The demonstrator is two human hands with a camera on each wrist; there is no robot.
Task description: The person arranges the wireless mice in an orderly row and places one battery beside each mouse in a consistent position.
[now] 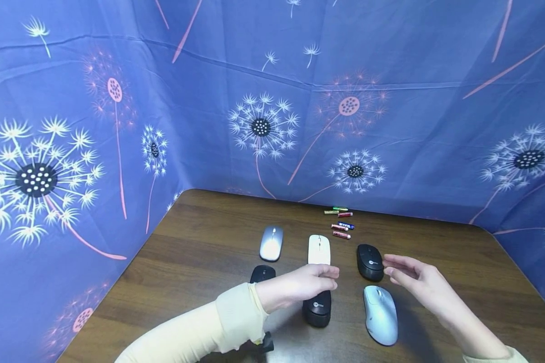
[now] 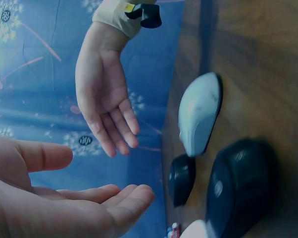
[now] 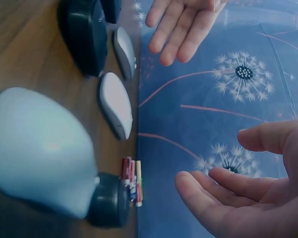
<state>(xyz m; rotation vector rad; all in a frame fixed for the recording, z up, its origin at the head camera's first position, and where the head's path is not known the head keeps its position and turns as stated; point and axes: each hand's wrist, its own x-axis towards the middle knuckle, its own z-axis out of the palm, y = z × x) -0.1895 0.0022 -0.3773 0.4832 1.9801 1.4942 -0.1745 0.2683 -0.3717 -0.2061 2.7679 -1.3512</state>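
My left hand (image 1: 297, 286) hovers over the middle of the table with its fingers loosely extended, holding nothing. Beneath and around it sit a white mouse (image 1: 319, 248), a black mouse (image 1: 317, 310) partly covered by the hand, and another black mouse (image 1: 262, 273) partly behind the sleeve. My right hand (image 1: 420, 282), empty too, is raised at the right with fingers slightly bent. Nearest to it are a third black mouse (image 1: 370, 262) and a pale blue-white mouse (image 1: 380, 315). In the left wrist view, the left palm (image 2: 55, 208) faces the right palm (image 2: 102, 84), well apart.
A silver-grey mouse (image 1: 271, 243) lies left of the white one. Several small batteries (image 1: 341, 235) in red, blue and green are scattered near the back edge. Blue dandelion-print cloth (image 1: 290, 126) hangs round the brown wooden table (image 1: 200, 237). A black strap piece (image 1: 267, 343) shows below the left sleeve.
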